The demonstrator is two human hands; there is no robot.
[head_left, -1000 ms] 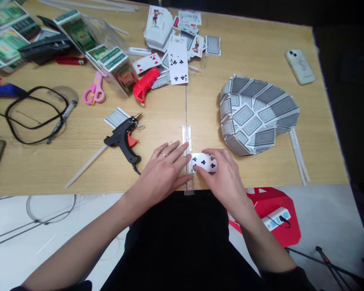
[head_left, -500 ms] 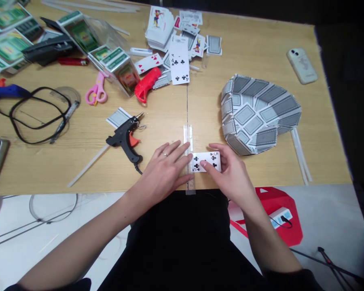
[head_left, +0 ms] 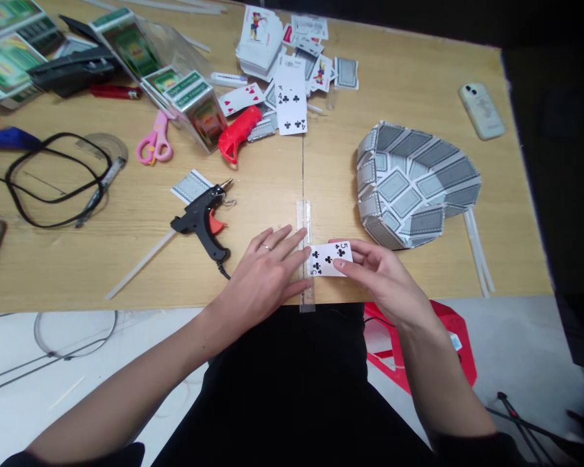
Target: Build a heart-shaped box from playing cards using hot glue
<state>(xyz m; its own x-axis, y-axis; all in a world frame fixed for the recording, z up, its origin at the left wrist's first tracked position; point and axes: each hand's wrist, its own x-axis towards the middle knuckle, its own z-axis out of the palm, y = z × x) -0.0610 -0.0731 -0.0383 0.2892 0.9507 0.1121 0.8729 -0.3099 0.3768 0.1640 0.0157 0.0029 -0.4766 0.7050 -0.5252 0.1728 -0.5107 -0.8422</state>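
My left hand (head_left: 275, 267) lies with fingers stretched and spread over a clear ruler (head_left: 307, 295), pressing it to the tabletop close to the front edge. Just right of the ruler is a playing card, the five of clubs (head_left: 325, 261), whose left end meets the ruler's edge. My right hand (head_left: 382, 272) pinches the card's right end, thumb on top and fingers beneath. Beyond it stands a heart-like, walled basket made of playing cards (head_left: 409, 188), grey backs showing. A black glue gun (head_left: 202, 217) lies left of my left hand, a glue stick (head_left: 139, 264) sticking out of its rear.
A card stack (head_left: 257, 42) and loose cards sit at the back, near a red-handled tool (head_left: 238, 133). Pink scissors (head_left: 156, 139), clear card boxes (head_left: 197, 104) and a black cable loop (head_left: 58, 181) lie left. A phone (head_left: 481, 110) and glue sticks (head_left: 477, 253) are right.
My right hand has shifted its hold, the thumb sliding right toward the card's end and the fingers drawing further under it. My left hand stays on the ruler. The view has shifted slightly.
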